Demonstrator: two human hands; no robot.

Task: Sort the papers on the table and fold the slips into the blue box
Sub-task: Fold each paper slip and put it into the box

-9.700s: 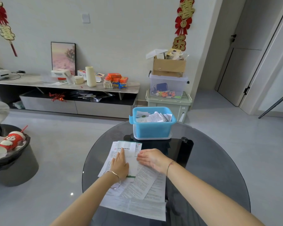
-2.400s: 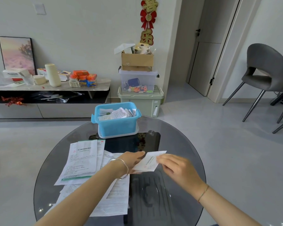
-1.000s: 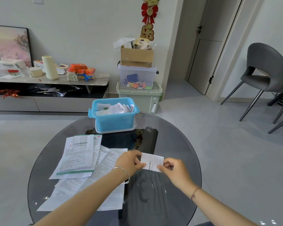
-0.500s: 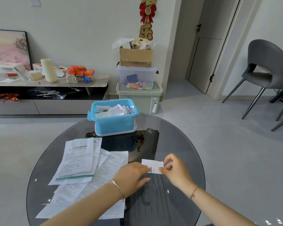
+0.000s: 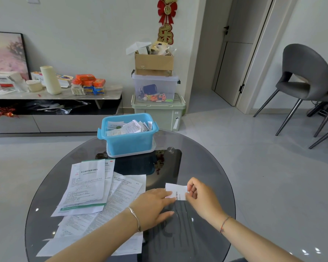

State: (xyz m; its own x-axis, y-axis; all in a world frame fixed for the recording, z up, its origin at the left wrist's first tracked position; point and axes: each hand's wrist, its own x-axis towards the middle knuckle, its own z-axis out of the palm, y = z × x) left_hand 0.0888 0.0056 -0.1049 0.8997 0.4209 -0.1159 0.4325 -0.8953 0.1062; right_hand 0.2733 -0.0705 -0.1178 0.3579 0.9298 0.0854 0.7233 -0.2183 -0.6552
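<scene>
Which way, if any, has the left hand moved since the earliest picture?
Yes, rightward: the left hand is off the paper stack, pressing the slip the right hand pinches.

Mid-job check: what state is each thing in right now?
blue box: lid off, partly filled with folded slips
slip: folded small, held between both hands
papers: unfolded, overlapping in a loose pile
left hand: fingers flat, pressing the slip
right hand: pinching the slip's right edge

- One view: head cam, wide-angle, straight lines bow at the edges.
- Faces forward and down over the round glass bench (image 5: 206, 167); forearms (image 5: 95, 241) enter from the bottom edge.
- Close in: left hand (image 5: 153, 207), right hand (image 5: 201, 197) and slip (image 5: 175, 190) low centre, blue box (image 5: 129, 142) at bench's far side.
- Top half: wall (image 5: 95, 35), door (image 5: 235, 63), chair (image 5: 307, 72).
</scene>
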